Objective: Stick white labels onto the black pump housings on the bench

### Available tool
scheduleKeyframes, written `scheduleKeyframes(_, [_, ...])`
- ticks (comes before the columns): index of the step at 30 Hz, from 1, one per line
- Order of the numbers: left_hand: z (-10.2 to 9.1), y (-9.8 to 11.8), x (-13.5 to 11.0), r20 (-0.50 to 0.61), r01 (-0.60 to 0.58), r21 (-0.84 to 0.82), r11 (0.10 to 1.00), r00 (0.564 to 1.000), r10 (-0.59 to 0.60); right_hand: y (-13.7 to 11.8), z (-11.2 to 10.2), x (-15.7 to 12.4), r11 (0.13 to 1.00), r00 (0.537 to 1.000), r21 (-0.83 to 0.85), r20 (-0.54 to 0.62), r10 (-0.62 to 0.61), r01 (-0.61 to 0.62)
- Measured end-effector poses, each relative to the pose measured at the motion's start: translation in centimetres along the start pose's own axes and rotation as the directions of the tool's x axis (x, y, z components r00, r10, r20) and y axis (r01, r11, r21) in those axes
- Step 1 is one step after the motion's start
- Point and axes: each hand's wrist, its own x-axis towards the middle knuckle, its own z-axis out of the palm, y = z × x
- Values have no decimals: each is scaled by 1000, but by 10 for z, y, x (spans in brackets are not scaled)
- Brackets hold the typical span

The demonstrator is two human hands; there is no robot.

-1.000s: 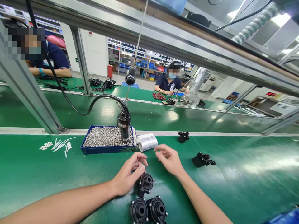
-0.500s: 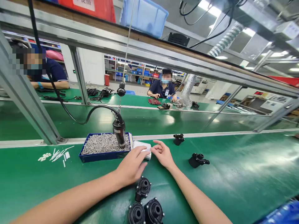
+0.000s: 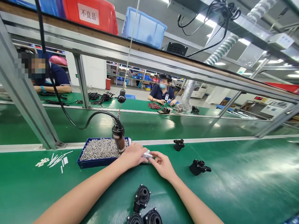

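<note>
My left hand (image 3: 133,155) is closed around a silvery metal cylinder (image 3: 147,155), most of which is hidden under the fingers. Thumb and forefinger of my right hand (image 3: 163,164) close on its right end. A whitish object (image 3: 146,161) shows partly beneath the fingers. Just left of my left hand, a black electric screwdriver (image 3: 118,138) hangs upright over a blue tray (image 3: 98,162) filled with metal screws (image 3: 99,149). Nearer to me stand several black pump-like housings (image 3: 142,196), two cut off by the bottom edge.
Two more black housings (image 3: 179,145) (image 3: 199,167) stand to the right on the green bench. White sticks and small rings (image 3: 42,162) lie at left. A metal frame (image 3: 80,81) carries bins overhead. Two people (image 3: 163,90) (image 3: 54,74) sit across the bench.
Both hands have drawn together, and the silvery cylinder now shows between them. My left fingers have curled down over it. The camera view has tilted slightly upward.
</note>
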Motion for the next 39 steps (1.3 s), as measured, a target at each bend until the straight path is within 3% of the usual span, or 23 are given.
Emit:
scheduleKeyframes(6, [-7, 3, -2, -36, 25, -98, 995, 999, -29, 1, 0, 1, 1000, 997, 4, -73, 12, -12])
scheduleKeyframes(26, [-8, 0, -2, -87, 84, -276, 957, 990, -112, -5, -1, -1, 998, 992, -58, -123, -10, 3])
scheduleKeyframes(39, [-7, -1, 0, -71, 134, -248, 959, 985, -156, -10, -3, -5, 944, 963, -285, -157, -219, 169])
